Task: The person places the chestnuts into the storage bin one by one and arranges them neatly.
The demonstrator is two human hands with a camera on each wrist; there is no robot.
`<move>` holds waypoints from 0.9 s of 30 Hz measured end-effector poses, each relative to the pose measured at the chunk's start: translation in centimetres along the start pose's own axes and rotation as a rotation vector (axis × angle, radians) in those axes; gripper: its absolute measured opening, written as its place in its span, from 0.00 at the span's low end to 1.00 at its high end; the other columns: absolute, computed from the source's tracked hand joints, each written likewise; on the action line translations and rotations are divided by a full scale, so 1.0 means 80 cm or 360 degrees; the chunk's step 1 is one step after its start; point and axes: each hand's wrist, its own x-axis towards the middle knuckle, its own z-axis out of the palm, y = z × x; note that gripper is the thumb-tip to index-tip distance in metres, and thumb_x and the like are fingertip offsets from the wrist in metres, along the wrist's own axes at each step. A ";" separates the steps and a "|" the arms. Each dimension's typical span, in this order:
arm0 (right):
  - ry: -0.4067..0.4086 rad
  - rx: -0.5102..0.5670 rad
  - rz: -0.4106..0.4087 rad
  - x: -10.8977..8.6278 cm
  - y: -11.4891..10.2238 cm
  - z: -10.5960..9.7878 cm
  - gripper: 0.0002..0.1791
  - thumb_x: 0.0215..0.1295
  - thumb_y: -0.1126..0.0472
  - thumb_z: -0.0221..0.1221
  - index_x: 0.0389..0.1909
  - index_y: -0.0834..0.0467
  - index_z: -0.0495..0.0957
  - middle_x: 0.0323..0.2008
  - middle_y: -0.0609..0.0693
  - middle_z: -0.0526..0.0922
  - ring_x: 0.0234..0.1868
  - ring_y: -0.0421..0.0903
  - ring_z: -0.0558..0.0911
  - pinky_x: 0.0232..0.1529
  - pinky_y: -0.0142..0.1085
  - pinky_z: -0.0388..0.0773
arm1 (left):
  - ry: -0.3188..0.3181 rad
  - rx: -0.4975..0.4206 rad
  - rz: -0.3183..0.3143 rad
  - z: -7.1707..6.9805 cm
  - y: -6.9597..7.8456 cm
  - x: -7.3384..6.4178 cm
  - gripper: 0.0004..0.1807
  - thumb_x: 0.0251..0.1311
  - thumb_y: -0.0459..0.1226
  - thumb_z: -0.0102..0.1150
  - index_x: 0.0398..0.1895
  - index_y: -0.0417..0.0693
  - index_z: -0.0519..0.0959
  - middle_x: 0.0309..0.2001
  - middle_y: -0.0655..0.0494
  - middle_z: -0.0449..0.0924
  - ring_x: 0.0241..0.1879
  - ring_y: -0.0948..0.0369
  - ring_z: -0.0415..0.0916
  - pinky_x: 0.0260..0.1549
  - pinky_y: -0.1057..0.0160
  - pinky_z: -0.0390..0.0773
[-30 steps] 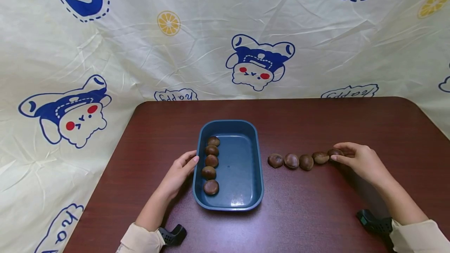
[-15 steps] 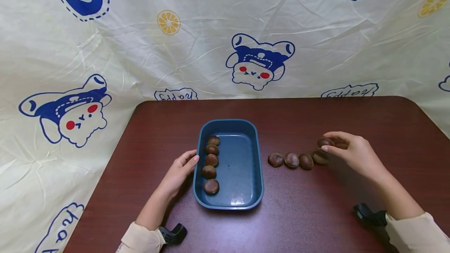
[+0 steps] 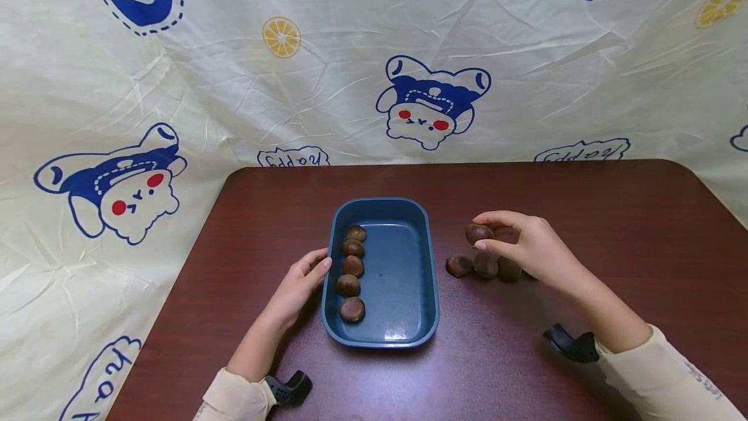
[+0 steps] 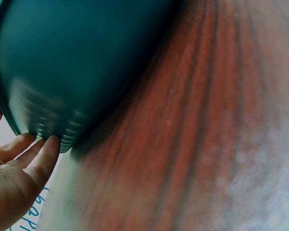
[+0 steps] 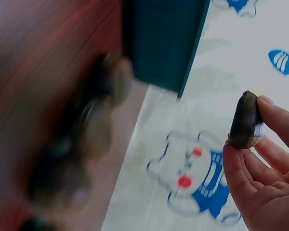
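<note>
Blue and shallow, the tray [image 3: 391,278] stands on the brown table [image 3: 497,349] with five chestnuts [image 3: 352,266] in one line along its left inner wall, running from near the far end towards the near end; the floor to their right is bare. That much looks done. One more chestnut [image 3: 479,233] is in the right hand [image 3: 540,245], pinched between thumb and fingertips, raised off the table just right of the tray and not yet over it. The left hand [image 3: 299,281] holds no chestnut: its fingers are extended and fairly straight, with thumb and fingertips touching the tray's left side. To the tray's right, three chestnuts [image 3: 459,265] sit plainly in a row, and a sliver of what seems a fourth shows beneath the right hand. Judging from this layout, about half are in the tray, leaving the held one and that row.
</note>
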 end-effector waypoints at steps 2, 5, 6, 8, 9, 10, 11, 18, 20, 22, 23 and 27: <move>-0.0039 0.0046 -0.0047 0.007 -0.009 0.009 0.19 0.55 0.57 0.62 0.48 0.57 0.76 0.39 0.45 0.80 0.38 0.40 0.77 0.40 0.42 0.74 | 0.0002 0.0005 -0.0003 0.000 0.001 0.000 0.24 0.64 0.40 0.48 0.58 0.34 0.64 0.54 0.39 0.68 0.51 0.51 0.68 0.52 0.54 0.66; -0.0104 0.0138 -0.0059 0.017 -0.023 0.026 0.19 0.54 0.56 0.63 0.47 0.56 0.76 0.38 0.44 0.80 0.38 0.39 0.77 0.42 0.41 0.74 | 0.0011 0.0019 -0.0010 0.000 0.002 -0.001 0.23 0.64 0.40 0.48 0.59 0.34 0.64 0.54 0.39 0.68 0.52 0.51 0.67 0.53 0.54 0.65; -0.0126 0.0168 -0.0056 0.020 -0.027 0.031 0.20 0.54 0.56 0.63 0.47 0.56 0.76 0.39 0.43 0.80 0.39 0.39 0.77 0.43 0.42 0.74 | 0.0013 0.0023 -0.0012 0.000 0.002 -0.001 0.24 0.64 0.39 0.48 0.59 0.34 0.64 0.55 0.39 0.68 0.52 0.51 0.67 0.53 0.54 0.65; -0.0174 0.0224 -0.0065 0.026 -0.036 0.042 0.20 0.53 0.56 0.64 0.48 0.56 0.76 0.39 0.44 0.79 0.39 0.40 0.76 0.44 0.42 0.74 | 0.0019 0.0024 -0.0021 0.000 0.002 -0.001 0.23 0.64 0.39 0.48 0.59 0.34 0.64 0.55 0.39 0.68 0.52 0.51 0.67 0.53 0.54 0.64; -0.0196 0.0242 -0.0076 0.029 -0.041 0.048 0.20 0.52 0.56 0.64 0.48 0.56 0.76 0.39 0.44 0.79 0.39 0.40 0.76 0.44 0.43 0.74 | 0.0020 0.0025 -0.0025 -0.001 0.002 -0.001 0.23 0.64 0.39 0.48 0.59 0.34 0.64 0.55 0.39 0.67 0.52 0.50 0.67 0.53 0.54 0.64; -0.0222 0.0255 -0.0092 0.032 -0.045 0.053 0.20 0.52 0.57 0.64 0.48 0.56 0.76 0.40 0.44 0.79 0.40 0.40 0.76 0.45 0.43 0.74 | 0.0020 0.0026 -0.0027 -0.001 0.002 -0.001 0.23 0.64 0.39 0.47 0.59 0.34 0.63 0.55 0.39 0.67 0.52 0.50 0.67 0.53 0.54 0.64; -0.0251 0.0280 -0.0109 0.035 -0.049 0.059 0.20 0.52 0.58 0.64 0.47 0.56 0.76 0.40 0.45 0.79 0.40 0.40 0.76 0.45 0.43 0.74 | 0.0020 0.0025 -0.0029 -0.001 0.002 -0.001 0.24 0.64 0.39 0.47 0.59 0.34 0.63 0.55 0.39 0.67 0.52 0.50 0.67 0.53 0.54 0.64; -0.0502 0.0373 -0.0263 0.053 -0.066 0.095 0.19 0.53 0.57 0.64 0.47 0.56 0.76 0.41 0.44 0.79 0.39 0.39 0.76 0.43 0.44 0.74 | 0.0022 0.0039 -0.0026 -0.001 0.001 0.000 0.23 0.65 0.39 0.47 0.59 0.34 0.64 0.55 0.39 0.67 0.52 0.50 0.67 0.53 0.54 0.64; -0.0585 0.0372 -0.0309 0.057 -0.068 0.104 0.19 0.54 0.57 0.63 0.47 0.56 0.76 0.42 0.44 0.79 0.39 0.39 0.75 0.42 0.44 0.74 | 0.0026 0.0042 -0.0025 -0.001 0.001 0.000 0.23 0.65 0.39 0.47 0.59 0.34 0.64 0.55 0.39 0.68 0.52 0.50 0.67 0.53 0.54 0.64; -0.0676 0.0366 -0.0351 0.059 -0.071 0.111 0.18 0.54 0.58 0.63 0.46 0.57 0.76 0.41 0.45 0.79 0.39 0.38 0.76 0.42 0.43 0.75 | 0.0026 0.0040 -0.0024 -0.001 0.000 0.000 0.23 0.65 0.39 0.47 0.59 0.34 0.64 0.55 0.39 0.68 0.52 0.50 0.67 0.53 0.54 0.64; -0.0719 0.0355 -0.0375 0.060 -0.071 0.114 0.18 0.54 0.58 0.63 0.46 0.57 0.76 0.41 0.45 0.78 0.39 0.38 0.76 0.42 0.42 0.74 | 0.0025 0.0040 -0.0024 -0.001 0.000 0.000 0.23 0.65 0.39 0.47 0.59 0.34 0.64 0.55 0.39 0.68 0.52 0.51 0.67 0.53 0.54 0.64; -0.0911 0.0364 -0.0451 0.062 -0.073 0.127 0.18 0.52 0.60 0.64 0.45 0.60 0.76 0.40 0.45 0.79 0.37 0.36 0.76 0.41 0.40 0.74 | 0.0022 0.0038 -0.0026 -0.001 0.001 0.000 0.23 0.65 0.39 0.47 0.59 0.34 0.64 0.55 0.39 0.68 0.52 0.51 0.67 0.53 0.54 0.64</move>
